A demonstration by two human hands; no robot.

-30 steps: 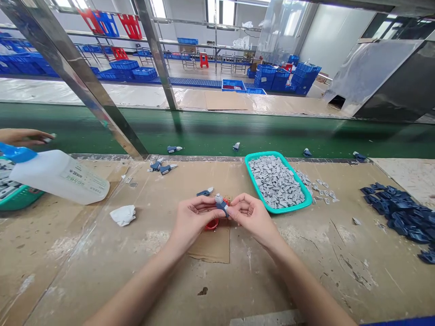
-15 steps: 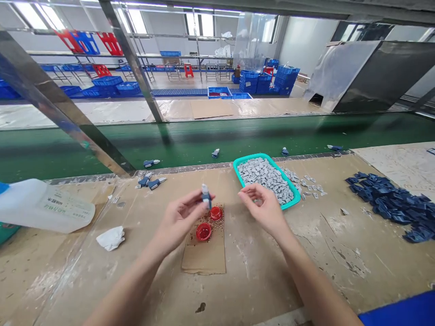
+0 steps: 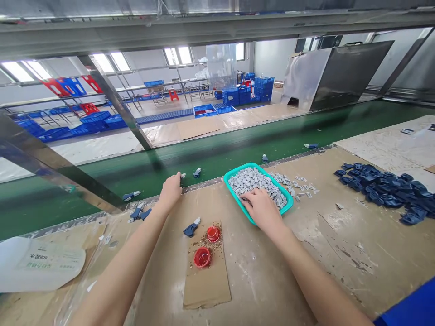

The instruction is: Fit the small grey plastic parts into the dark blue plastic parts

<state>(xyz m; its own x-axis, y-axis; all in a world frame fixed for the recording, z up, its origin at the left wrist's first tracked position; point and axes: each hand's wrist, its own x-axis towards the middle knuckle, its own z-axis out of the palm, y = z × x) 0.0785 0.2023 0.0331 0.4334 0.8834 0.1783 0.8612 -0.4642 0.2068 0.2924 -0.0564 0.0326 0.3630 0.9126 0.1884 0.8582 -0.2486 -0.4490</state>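
Note:
My left hand (image 3: 171, 189) is stretched to the near edge of the green belt (image 3: 231, 156), fingers closed. A small part with a white tip (image 3: 183, 175) shows at its fingertips; the rest is hidden. My right hand (image 3: 263, 207) reaches into the teal tray (image 3: 288, 199), fingertips pinched among small grey plastic pieces (image 3: 253, 178). A dark blue plastic part with a pale tip (image 3: 190, 228) lies beside a cardboard strip (image 3: 207, 290). Two red cups stand on the strip: the nearer cup (image 3: 202, 257) holds liquid, and the farther cup (image 3: 213, 233) has brown granules around it.
More blue parts, such as one near part (image 3: 197, 172), lie along the belt. A small cluster (image 3: 139, 213) sits at the table's left edge. Dark blue pieces (image 3: 377, 185) are heaped at the right. A white jug (image 3: 41, 262) lies left; a metal post (image 3: 61, 172) slants past it.
My left hand has gone from above the cups to the belt edge. My right hand has moved into the tray. A blue part now shows beside the cardboard. The view has tilted.

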